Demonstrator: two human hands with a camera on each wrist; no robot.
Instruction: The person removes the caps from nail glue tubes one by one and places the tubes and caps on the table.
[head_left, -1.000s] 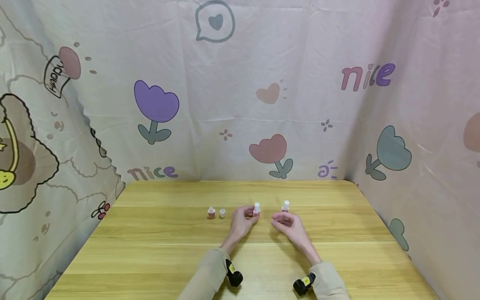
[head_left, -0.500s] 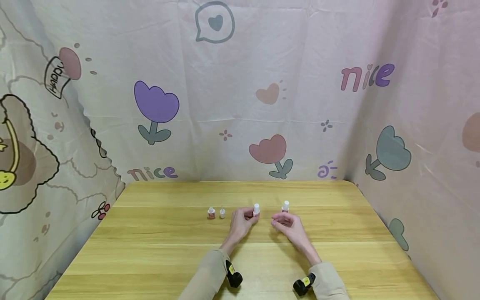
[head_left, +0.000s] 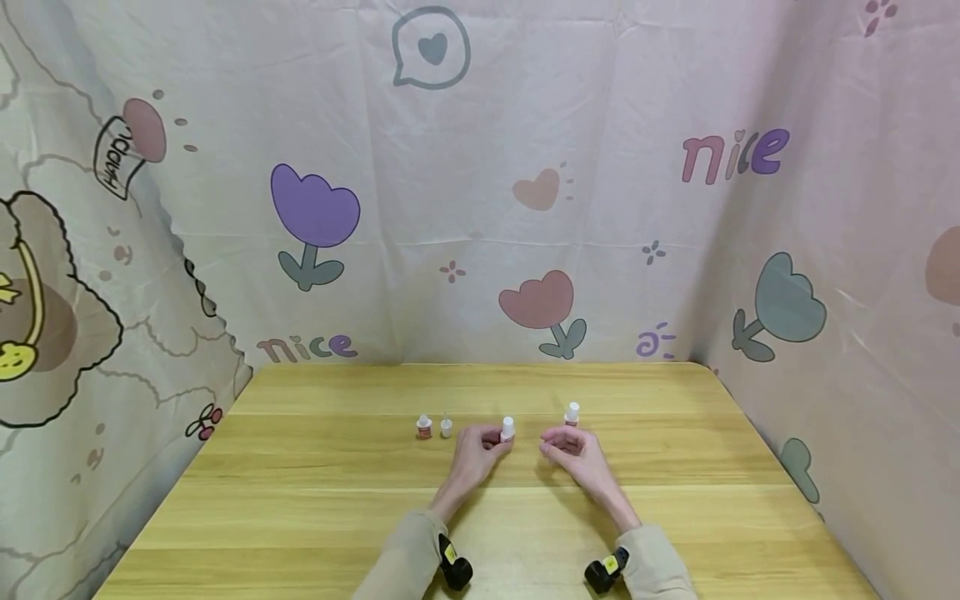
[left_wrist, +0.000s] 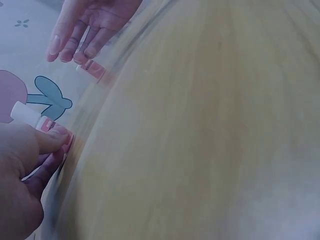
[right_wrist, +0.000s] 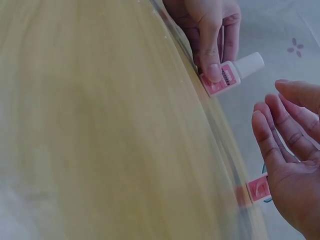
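Light wood-grain table (head_left: 285, 492) filled the near area, its far edge meeting a pale printed cloth (head_left: 637, 75) that ran along the far side and both sides. Prints on the far cloth: purple tulip (head_left: 315, 207) at left, pink tulip (head_left: 537, 300) right of centre, speech bubble (head_left: 432, 48) with a heart up top. A grey-green tulip (head_left: 791, 298) was at right; pink cherries (head_left: 204, 423) sat low at left, just beside the table.
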